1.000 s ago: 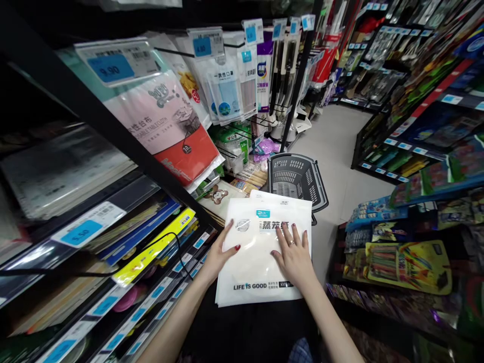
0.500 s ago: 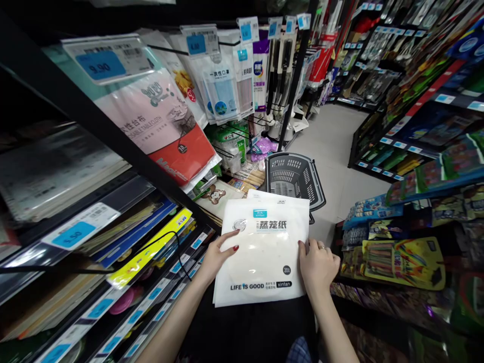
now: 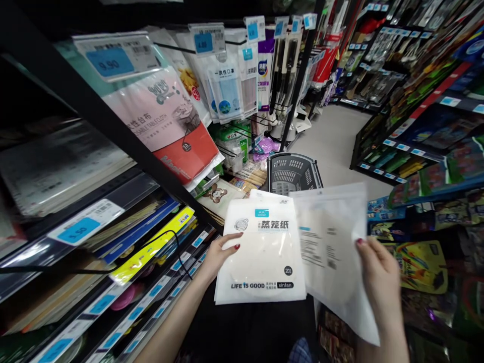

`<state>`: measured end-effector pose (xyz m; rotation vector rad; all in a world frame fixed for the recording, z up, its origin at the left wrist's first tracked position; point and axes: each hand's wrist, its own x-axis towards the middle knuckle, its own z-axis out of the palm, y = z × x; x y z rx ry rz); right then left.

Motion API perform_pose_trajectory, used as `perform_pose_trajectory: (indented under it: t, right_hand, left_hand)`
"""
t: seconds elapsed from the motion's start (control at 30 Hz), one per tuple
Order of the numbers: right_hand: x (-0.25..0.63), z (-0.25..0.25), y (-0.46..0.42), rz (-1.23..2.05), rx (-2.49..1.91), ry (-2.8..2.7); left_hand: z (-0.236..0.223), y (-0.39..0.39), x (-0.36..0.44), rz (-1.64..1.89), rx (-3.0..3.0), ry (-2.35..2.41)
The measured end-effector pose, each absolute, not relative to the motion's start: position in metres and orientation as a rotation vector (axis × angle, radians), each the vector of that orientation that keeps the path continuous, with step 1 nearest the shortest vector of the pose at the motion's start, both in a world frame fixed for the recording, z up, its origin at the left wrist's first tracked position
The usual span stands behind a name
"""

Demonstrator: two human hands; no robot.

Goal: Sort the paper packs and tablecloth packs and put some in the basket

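A small stack of white packets of steamer paper [image 3: 260,262] lies in front of me, the top one face up with Chinese lettering and "LIFE IS GOOD". My left hand [image 3: 221,254] grips the stack at its left edge, with the thumb and one finger on top; its other fingers are hidden. My right hand [image 3: 381,277] pinches another packet [image 3: 333,252] by its right edge between thumb and fingers. That packet is tilted, with its printed back towards me, and its left edge lies beside or behind the stack.
A grey shopping basket [image 3: 293,174] stands on the floor [image 3: 336,136] beyond the packets. To the left, shelves hold a hanging tablecloth pack [image 3: 162,126] and a yellow pack [image 3: 151,247]. A wire hook [image 3: 177,242] juts out there. On the right are racks of bagged goods [image 3: 419,267].
My right hand has gone from lying flat on the top packet to its right edge, then swung a packet out to the right. My left hand has stayed at the stack's left edge.
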<state>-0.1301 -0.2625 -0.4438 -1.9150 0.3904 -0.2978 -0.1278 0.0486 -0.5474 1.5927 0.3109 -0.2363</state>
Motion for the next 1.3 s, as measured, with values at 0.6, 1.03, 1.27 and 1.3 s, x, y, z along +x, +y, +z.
perform_pose_trajectory:
  t: [0.6,1.03,1.27,1.3]
  right_hand:
    - [-0.11,-0.52,-0.138,-0.166,-2.539,-0.378]
    - [-0.121,-0.544,-0.164,-0.178,-2.808,-0.33]
    - [-0.117,-0.534,-0.206,-0.158,-2.948,0.448]
    - [-0.118,-0.533,-0.206,-0.132,-2.973,0.436]
  left_hand:
    - [-0.552,0.046,-0.13,-0.266,1.382,0.352]
    - [-0.542,0.045,-0.129,-0.034,1.51,0.227]
    - [-0.547,0.051,-0.129,-0.272,1.619,0.252]
    - [-0.548,0.051,-0.129,-0.269,1.614,0.262]
